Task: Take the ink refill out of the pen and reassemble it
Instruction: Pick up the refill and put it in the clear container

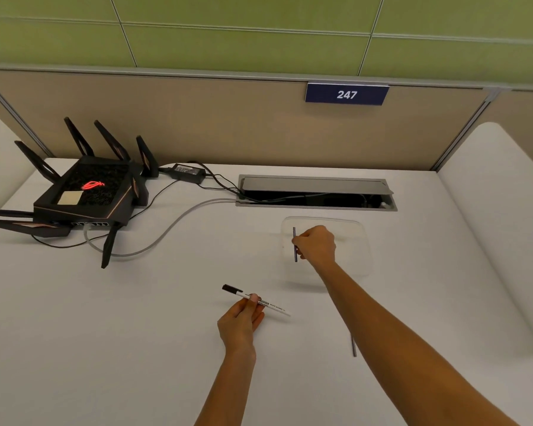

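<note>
My right hand (316, 242) pinches the light, thin refill (295, 244) mid-length; my left hand (240, 321) grips the slick whiteboard marker (256, 300).

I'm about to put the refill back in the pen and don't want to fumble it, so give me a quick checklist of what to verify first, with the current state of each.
1. Right hand grips a refill: ok, pinched upright over the clear tray.
2. Left hand holds the pen: ok, lifted, black cap pointing away.
3. Pen's open end faces the refill: cannot tell, the white end shows no detail.
4. Refill and pen are lined up: not ok, they are well apart.
5. Spare refill is out of the way: ok, lying on the desk beside the right forearm.
</note>
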A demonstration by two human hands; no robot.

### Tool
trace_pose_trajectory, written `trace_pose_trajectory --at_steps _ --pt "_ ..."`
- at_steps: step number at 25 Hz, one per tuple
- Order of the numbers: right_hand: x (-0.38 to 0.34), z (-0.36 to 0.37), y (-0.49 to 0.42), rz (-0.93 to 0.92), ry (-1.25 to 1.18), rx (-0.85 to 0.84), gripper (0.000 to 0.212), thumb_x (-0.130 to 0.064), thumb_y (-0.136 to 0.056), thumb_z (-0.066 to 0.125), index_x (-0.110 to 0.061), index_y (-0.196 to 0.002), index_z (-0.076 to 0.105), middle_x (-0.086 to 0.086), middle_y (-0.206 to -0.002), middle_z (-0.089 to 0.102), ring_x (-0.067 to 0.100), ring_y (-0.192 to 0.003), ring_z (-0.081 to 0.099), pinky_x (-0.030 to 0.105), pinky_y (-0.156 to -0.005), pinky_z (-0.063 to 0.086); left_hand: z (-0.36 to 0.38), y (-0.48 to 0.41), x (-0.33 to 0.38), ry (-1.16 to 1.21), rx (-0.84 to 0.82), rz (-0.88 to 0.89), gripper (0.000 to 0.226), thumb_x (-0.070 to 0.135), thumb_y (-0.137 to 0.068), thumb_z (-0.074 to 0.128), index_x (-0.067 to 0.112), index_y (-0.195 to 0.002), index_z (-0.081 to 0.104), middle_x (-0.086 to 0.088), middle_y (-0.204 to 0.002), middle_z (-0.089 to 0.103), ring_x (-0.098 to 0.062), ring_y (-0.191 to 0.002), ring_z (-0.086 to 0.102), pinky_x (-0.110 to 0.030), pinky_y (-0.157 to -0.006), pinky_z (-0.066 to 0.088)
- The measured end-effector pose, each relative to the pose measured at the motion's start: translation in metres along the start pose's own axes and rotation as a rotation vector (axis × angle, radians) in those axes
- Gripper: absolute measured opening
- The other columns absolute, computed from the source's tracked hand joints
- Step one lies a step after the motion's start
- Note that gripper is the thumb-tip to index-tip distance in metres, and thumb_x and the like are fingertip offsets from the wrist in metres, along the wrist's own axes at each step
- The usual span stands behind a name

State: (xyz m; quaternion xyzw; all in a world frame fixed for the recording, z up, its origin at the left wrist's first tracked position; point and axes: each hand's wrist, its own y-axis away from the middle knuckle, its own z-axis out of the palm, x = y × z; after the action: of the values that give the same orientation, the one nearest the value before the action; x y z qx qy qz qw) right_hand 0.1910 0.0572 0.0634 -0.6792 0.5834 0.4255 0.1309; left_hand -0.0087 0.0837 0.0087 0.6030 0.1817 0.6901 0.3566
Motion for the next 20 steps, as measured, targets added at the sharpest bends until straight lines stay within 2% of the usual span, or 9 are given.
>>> trace_pose_trajectory --at_steps 3,7,14,20 --pt "0.007 0.019 -0.022 0.07 0.098 -0.063 0.014 -0.013 -0.077 0.07 0.0 -0.077 0.065 0.015 -0.08 0.072 0.028 -0.065 0.071 0.034 -0.07 0.06 -0.004 -0.007 0.0 0.014 -0.002 -0.012 0.021 0.008 -0.081 0.073 -0.003 -0.099 0.071 -0.015 -0.094 0.074 -0.025 -0.086 0.071 -0.029 -0.071 0.06" --pt "0.018 0.036 -0.04 0.099 0.182 -0.1 0.021 -0.014 -0.078 0.068 -0.01 -0.067 0.05 0.015 -0.085 0.071 0.03 -0.073 0.071 0.036 -0.071 0.061 -0.005 -0.014 0.002 0.023 -0.004 -0.02 0.023 0.008 -0.082 0.072 -0.004 -0.101 0.07 -0.015 -0.096 0.073 -0.026 -0.088 0.07 -0.029 -0.072 0.057" --pt "0.028 0.048 -0.048 0.09 0.203 -0.111 0.018 -0.02 -0.08 0.068 -0.007 -0.079 0.056 0.014 -0.087 0.07 0.032 -0.078 0.07 0.041 -0.076 0.061 -0.006 -0.01 0.001 0.017 0.0 -0.031 0.024 0.008 -0.082 0.072 -0.006 -0.101 0.069 -0.016 -0.094 0.073 -0.026 -0.086 0.069 -0.033 -0.077 0.056" --pt "0.026 0.044 -0.041 0.085 0.207 -0.094 0.031 -0.019 -0.08 0.069 -0.013 -0.062 0.044 0.008 -0.073 0.061 0.03 -0.075 0.068 0.034 -0.067 0.057 -0.005 -0.005 0.004 0.016 0.007 -0.033 0.024 0.008 -0.082 0.071 -0.005 -0.102 0.069 -0.015 -0.092 0.073 -0.026 -0.084 0.069 -0.034 -0.078 0.056"
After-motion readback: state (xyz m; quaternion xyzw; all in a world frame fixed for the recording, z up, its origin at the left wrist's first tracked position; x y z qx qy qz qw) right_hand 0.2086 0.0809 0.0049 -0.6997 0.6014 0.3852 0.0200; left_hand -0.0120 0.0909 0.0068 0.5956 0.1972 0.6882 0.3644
